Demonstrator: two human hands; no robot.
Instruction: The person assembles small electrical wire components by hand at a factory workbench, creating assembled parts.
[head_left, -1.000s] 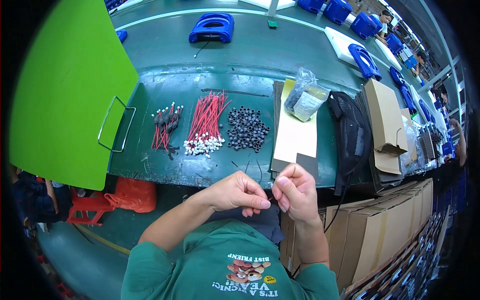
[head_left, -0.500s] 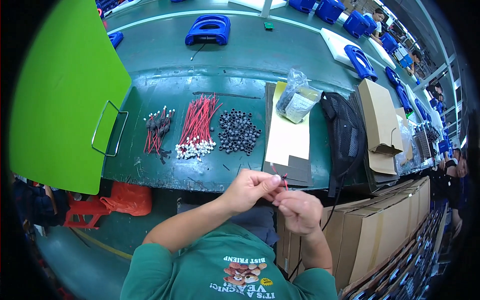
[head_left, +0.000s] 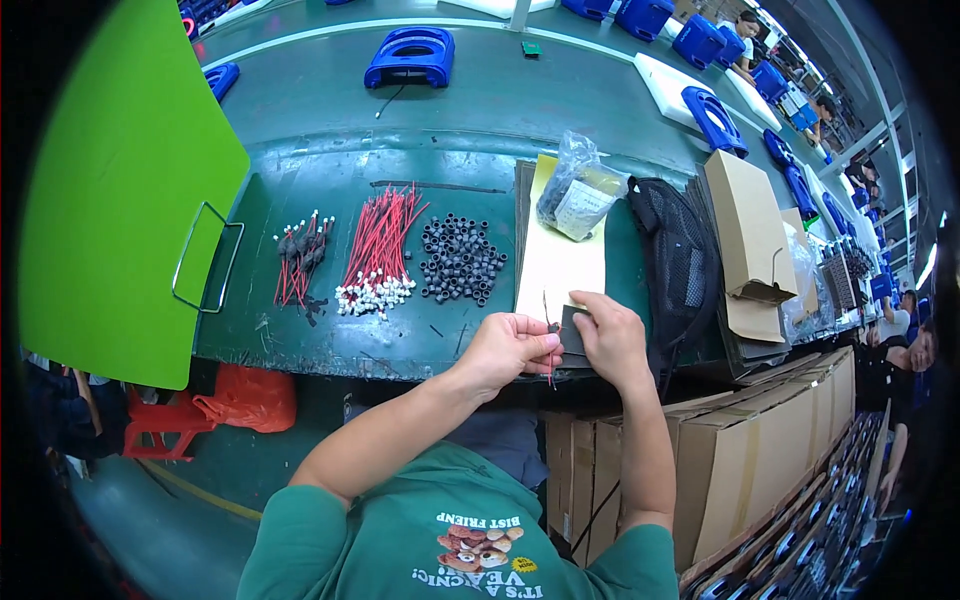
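Over the near edge of the bench, my left hand [head_left: 512,350] pinches a thin red wire [head_left: 551,376] between thumb and fingers. A small dark piece shows on the wire at the fingertips. Beside it my right hand [head_left: 612,338] rests by the dark grey card [head_left: 573,335], thumb and forefinger apart, with nothing visible between them. To the left lie a bundle of red wires [head_left: 385,235] with white connectors, a pile of short black ring-shaped caps [head_left: 462,258], and a smaller bunch of red wires with black lumps [head_left: 303,255].
A pale yellow sheet [head_left: 562,268] lies under a clear plastic bag [head_left: 582,200]. Right of it are a black mesh bag [head_left: 676,240] and an open cardboard box [head_left: 748,225]. A green panel [head_left: 130,200] stands at left. Blue plastic housings [head_left: 410,58] sit farther back.
My hands have come apart: the right has moved up to the dark grey card and its fingers have opened. The left still holds the wire, slightly to the left.
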